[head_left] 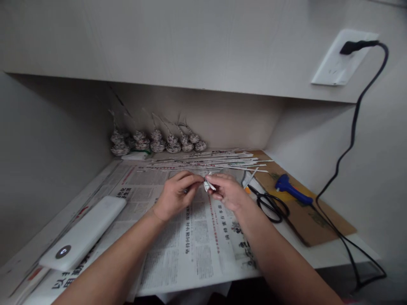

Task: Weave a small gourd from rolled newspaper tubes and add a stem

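Observation:
Over the newspaper [165,258], my two hands meet around a small folded piece of white paper strips [207,185] with dark printed marks. My right hand [228,191] pinches it between thumb and fingers, and short strip ends stick out downward. From the other side, the thumb and forefinger of my left hand [178,192] are pressed together on its left edge. The fingers partly cover the piece, so its full shape is hidden. Just behind the hands lie many thin rolled paper sticks [210,162].
Black scissors [272,206] lie right of my hands, beside a blue glue gun [294,189] on cardboard [321,224]. A white power bank [85,233] is at left. Several woven gourd shapes [157,142] line the back wall. A black cord [352,131] hangs from the socket [345,59].

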### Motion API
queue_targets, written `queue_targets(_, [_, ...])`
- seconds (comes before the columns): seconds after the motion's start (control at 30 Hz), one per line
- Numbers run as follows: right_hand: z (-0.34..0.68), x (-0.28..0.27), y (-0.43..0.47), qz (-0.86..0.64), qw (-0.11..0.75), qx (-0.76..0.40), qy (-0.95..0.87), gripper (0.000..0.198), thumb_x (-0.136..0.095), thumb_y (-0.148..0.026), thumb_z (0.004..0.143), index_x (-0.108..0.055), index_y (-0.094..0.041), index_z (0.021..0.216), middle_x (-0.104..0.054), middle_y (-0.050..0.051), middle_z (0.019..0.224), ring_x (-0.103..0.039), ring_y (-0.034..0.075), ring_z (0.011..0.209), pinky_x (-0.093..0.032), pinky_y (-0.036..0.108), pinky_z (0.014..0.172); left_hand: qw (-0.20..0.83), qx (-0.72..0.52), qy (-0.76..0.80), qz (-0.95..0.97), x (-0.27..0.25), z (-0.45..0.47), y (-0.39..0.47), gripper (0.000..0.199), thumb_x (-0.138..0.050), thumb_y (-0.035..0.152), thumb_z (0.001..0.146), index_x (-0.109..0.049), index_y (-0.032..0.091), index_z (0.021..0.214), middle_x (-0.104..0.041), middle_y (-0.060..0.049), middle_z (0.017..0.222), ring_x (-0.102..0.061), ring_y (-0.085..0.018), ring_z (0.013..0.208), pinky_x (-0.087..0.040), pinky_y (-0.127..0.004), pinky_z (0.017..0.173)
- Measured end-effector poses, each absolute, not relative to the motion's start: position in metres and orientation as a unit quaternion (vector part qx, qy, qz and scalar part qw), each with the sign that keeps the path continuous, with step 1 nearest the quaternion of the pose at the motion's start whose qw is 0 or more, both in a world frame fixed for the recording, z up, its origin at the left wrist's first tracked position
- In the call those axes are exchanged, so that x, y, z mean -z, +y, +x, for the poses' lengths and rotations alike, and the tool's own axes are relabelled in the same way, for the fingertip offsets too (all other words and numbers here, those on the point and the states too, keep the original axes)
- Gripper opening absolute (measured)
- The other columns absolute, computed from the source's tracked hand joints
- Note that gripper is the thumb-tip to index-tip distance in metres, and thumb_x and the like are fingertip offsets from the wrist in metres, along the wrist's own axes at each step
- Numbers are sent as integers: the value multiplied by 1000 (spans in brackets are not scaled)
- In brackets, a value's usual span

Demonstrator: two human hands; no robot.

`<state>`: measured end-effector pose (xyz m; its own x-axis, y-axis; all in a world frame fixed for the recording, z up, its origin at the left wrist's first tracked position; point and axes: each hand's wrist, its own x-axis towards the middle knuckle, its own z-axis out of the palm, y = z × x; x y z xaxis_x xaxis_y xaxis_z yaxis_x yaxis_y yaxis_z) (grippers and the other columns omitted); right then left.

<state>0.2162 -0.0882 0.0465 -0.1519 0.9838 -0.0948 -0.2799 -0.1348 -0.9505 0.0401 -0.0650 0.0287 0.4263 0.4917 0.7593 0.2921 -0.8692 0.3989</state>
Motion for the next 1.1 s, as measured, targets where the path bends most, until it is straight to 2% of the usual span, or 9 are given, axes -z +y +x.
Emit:
queue_targets(0.13, [217,-50,-91,-447,494,-587,-460,30,-80,-36,57,-60,-15,63,-53,-2,55,-40,6,46,-19,18,38,116,-493,257,823,-28,42,-66,15,-57,14,85,-66,21,95,-67,-3,85,-62,-13,78,-51,-25,72])
queue_targets(0.23, [217,-51,-93,-484,497,-524,-493,24,-76,-34,60,-62,-15,66,-56,-3,57,-39,6,46,-25,20,40,142,-505,301,796,-27,43,-67,15,-62,20,82,-63,19,97,-69,-3,88,-63,-13,74,-51,-23,66])
queue_targets(0.4, [215,-49,-92,-497,502,-422,-568,14,-67,-29,67,-62,-16,69,-59,-2,64,-48,9,56,-37,22,55,126,-481,309,810,-29,42,-67,12,-61,23,83,-66,19,93,-70,-5,87,-64,-15,77,-51,-26,70])
queue_targets(0.7, [213,-36,-94,-511,476,-330,-635,2,-56,-22,70,-57,-20,71,-52,-5,61,-44,10,55,-33,21,51,158,-442,287,835,-33,41,-64,8,-58,22,85,-65,18,88,-67,-6,85,-61,-17,81,-47,-28,74])
queue_targets(0.83, [213,-40,-92,-491,490,-388,-606,7,-61,-25,70,-60,-19,72,-54,-4,61,-45,9,54,-33,21,51,178,-443,310,822,-32,41,-63,8,-60,24,84,-65,18,85,-68,-5,83,-61,-16,78,-46,-27,71])
queue_targets(0.97, [217,-47,-89,-460,500,-486,-549,26,-66,-42,74,-65,-16,73,-57,-3,62,-41,7,48,-31,22,47,193,-461,350,792,-30,39,-61,12,-62,28,82,-66,17,84,-68,-4,81,-61,-16,74,-45,-25,65])
queue_targets(1.1, [217,-46,-89,-458,513,-475,-549,26,-74,-41,68,-67,-17,75,-61,-2,66,-46,8,52,-36,22,51,201,-470,356,782,-29,39,-60,14,-62,30,82,-67,17,83,-68,-5,80,-61,-16,73,-45,-25,62])
